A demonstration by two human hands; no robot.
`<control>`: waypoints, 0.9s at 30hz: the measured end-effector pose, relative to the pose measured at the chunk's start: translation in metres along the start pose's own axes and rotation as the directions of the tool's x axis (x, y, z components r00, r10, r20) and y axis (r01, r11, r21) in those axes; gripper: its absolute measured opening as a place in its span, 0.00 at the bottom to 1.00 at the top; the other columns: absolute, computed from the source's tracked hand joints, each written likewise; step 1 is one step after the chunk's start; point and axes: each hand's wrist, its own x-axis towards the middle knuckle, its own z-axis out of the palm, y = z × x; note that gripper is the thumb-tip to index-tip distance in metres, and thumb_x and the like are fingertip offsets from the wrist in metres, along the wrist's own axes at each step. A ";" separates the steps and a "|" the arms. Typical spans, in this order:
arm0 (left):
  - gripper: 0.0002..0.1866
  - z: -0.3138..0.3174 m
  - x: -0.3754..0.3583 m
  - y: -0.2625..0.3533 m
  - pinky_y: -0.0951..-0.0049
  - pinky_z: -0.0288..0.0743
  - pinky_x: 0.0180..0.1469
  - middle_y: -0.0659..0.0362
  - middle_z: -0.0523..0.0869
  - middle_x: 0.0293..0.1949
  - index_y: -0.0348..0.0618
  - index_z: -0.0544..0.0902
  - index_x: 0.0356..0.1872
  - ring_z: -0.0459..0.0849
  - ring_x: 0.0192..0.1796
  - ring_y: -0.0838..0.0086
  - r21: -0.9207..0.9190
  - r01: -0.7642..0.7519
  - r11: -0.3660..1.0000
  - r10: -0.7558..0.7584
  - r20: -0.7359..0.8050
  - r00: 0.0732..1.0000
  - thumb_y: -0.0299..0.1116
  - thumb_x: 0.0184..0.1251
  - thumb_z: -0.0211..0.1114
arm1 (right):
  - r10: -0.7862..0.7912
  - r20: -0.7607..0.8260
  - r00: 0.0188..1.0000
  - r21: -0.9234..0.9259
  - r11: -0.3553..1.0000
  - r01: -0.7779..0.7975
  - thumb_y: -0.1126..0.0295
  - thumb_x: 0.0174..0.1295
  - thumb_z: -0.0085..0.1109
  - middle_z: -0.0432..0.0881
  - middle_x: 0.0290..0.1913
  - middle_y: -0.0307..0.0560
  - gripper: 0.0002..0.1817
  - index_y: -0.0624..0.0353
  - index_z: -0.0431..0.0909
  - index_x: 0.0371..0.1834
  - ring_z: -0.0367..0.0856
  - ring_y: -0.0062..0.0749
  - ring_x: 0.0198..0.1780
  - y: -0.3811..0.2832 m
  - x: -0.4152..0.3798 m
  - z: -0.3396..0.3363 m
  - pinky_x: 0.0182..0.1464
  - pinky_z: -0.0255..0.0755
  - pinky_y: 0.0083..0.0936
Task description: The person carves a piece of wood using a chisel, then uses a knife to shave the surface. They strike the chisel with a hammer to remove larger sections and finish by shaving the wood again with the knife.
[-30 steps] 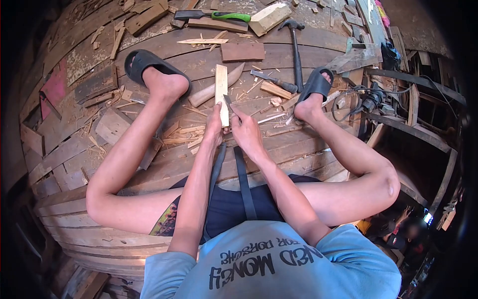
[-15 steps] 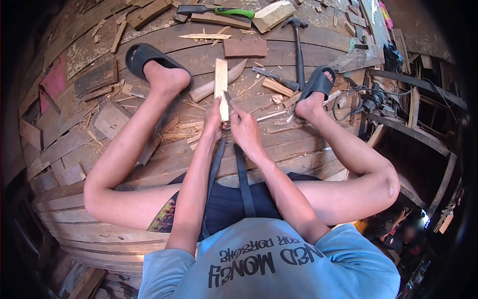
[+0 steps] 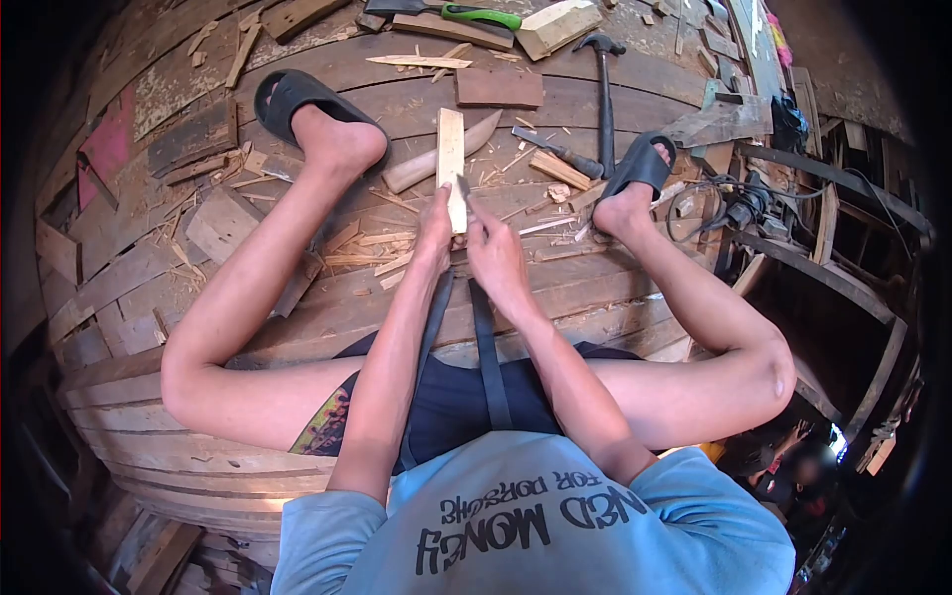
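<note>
My left hand (image 3: 434,230) is closed around the lower part of a pale, squared wood strip (image 3: 450,144), which points away from me between my feet. My right hand (image 3: 496,250) is closed on a knife (image 3: 463,186); its dark blade lies against the strip's right side, and the fingers hide its handle. Just beyond the strip lies a curved, pointed piece of wood (image 3: 415,172). A chisel (image 3: 557,151) rests to the right, beside a short wood block (image 3: 559,170) and a hammer (image 3: 605,109) with a dark handle.
Wood shavings (image 3: 372,255) litter the plank floor around my hands. Farther off lie a reddish-brown block (image 3: 499,87), a green-handled chisel (image 3: 481,15) and a pale block (image 3: 558,28). A power tool with a cord (image 3: 739,206) sits at right. Another person (image 3: 783,476) is at lower right.
The view has shifted a little, so the floor items sit slightly right and higher. Both hands keep their grip; the knife blade stays against the strip, moved slightly at most.
</note>
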 end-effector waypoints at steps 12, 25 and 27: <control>0.23 0.000 0.005 -0.002 0.76 0.56 0.11 0.64 0.76 0.17 0.46 0.78 0.34 0.68 0.11 0.78 -0.014 0.063 0.998 -0.062 0.060 0.996 0.56 0.75 0.50 | -0.009 -0.019 1.000 0.016 1.000 0.010 0.66 0.70 0.48 0.82 0.52 0.68 0.21 0.64 0.78 0.60 0.81 0.58 0.58 0.004 0.026 -0.005 0.59 0.74 0.37; 0.27 -0.001 0.000 -0.012 0.76 0.61 0.12 0.62 0.77 0.18 0.40 0.80 0.32 0.72 0.13 0.77 0.035 0.099 0.994 -0.099 0.013 0.995 0.57 0.73 0.51 | -0.059 -0.044 0.997 0.035 0.998 0.061 0.65 0.69 0.46 0.83 0.39 0.73 0.22 0.64 0.78 0.61 0.86 0.58 0.42 0.003 0.024 -0.004 0.49 0.77 0.44; 0.27 -0.004 0.012 -0.009 0.75 0.60 0.11 0.62 0.77 0.18 0.40 0.80 0.33 0.72 0.13 0.77 -0.033 0.014 0.999 -0.011 0.091 0.996 0.57 0.73 0.51 | -0.060 -0.051 0.997 -0.065 0.996 0.057 0.66 0.69 0.46 0.83 0.40 0.72 0.22 0.62 0.78 0.62 0.87 0.57 0.40 -0.001 0.035 -0.003 0.47 0.78 0.43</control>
